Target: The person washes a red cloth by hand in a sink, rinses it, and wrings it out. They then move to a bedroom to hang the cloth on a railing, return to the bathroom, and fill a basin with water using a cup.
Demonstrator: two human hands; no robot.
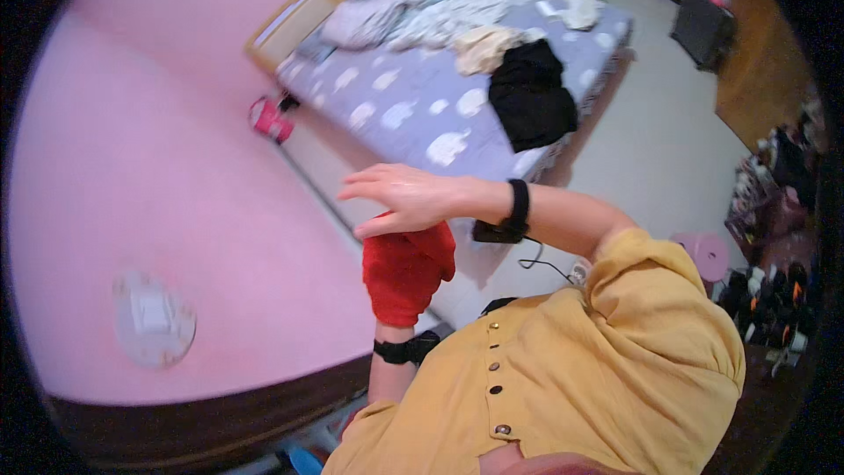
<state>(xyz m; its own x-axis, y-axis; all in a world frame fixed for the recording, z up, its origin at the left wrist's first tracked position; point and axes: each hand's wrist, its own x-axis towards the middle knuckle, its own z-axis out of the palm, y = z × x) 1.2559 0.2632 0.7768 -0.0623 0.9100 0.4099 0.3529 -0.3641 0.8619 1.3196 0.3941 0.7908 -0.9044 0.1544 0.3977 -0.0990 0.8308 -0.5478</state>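
Note:
A soft red cloth covering [405,274] encloses my left hand like a mitt, down to the wrist. Its fingers are hidden inside, and whether they grip anything does not show. Just above the top of the red cloth is my right hand [402,194], palm down, with thumb and fingers apart and nothing in them. I cannot tell whether it touches the cloth. A black band [519,210] circles my right wrist, with a dark boxy object [493,231] and a thin cable [537,262] beside it. Another black strap [407,347] is on my left wrist.
Ahead stands a bed [402,95] with a purple patterned sheet, bearing black clothing [533,95], cream cloth [484,49] and a crumpled blanket [455,10]. A pink wall [217,231] runs along the left. At right are a pink round stool [709,256] and a wooden panel [758,79].

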